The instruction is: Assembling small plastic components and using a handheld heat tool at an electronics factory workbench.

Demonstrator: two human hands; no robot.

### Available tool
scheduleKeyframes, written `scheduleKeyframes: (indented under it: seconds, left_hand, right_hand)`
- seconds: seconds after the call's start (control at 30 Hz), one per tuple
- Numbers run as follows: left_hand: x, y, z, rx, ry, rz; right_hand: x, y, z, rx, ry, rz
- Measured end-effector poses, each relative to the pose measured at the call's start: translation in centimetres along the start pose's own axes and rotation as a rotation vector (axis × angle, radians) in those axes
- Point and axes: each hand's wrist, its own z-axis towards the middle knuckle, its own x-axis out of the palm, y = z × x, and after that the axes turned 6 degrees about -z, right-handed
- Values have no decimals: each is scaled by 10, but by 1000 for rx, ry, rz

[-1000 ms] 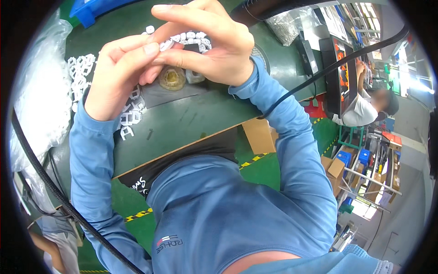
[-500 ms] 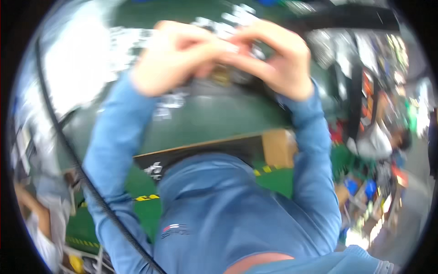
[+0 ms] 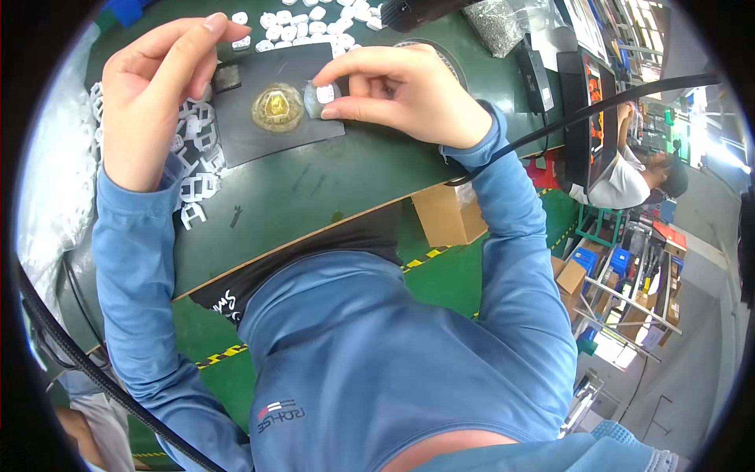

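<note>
My right hand point(image 3: 413, 93) pinches a small white plastic piece point(image 3: 325, 94) between thumb and forefinger, over the right part of a dark mat point(image 3: 303, 140). Touching or just behind that piece is a pale bluish lump point(image 3: 311, 102). My left hand point(image 3: 153, 90) is raised at the mat's left side, thumb and forefinger pressed together; anything between them is too small to tell. Between the hands, a round translucent dish point(image 3: 292, 119) with a yellow middle sits on the mat. A small grey metal block point(image 3: 227, 77) lies near my left fingers.
Several rounded white pieces point(image 3: 295, 31) lie beyond the mat, and white bracket-shaped parts point(image 3: 197, 187) are heaped at its left. Clear plastic bags point(image 3: 55, 181) cover the far left. A bag of small metal parts point(image 3: 495, 27), a black box point(image 3: 578, 118) and a black cable point(image 3: 582, 118) are at right.
My hands were close together, fingertips meeting, and have moved apart, left hand leftward. The right one now holds the white piece over the mat. The view has turned and sharpened.
</note>
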Motion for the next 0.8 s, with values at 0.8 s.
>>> scheduleKeyframes:
  seconds: [0.8]
  left_hand:
    - [-14, 22, 43, 385, 120, 1100]
  right_hand:
    - [22, -13, -1, -77, -216, -145]
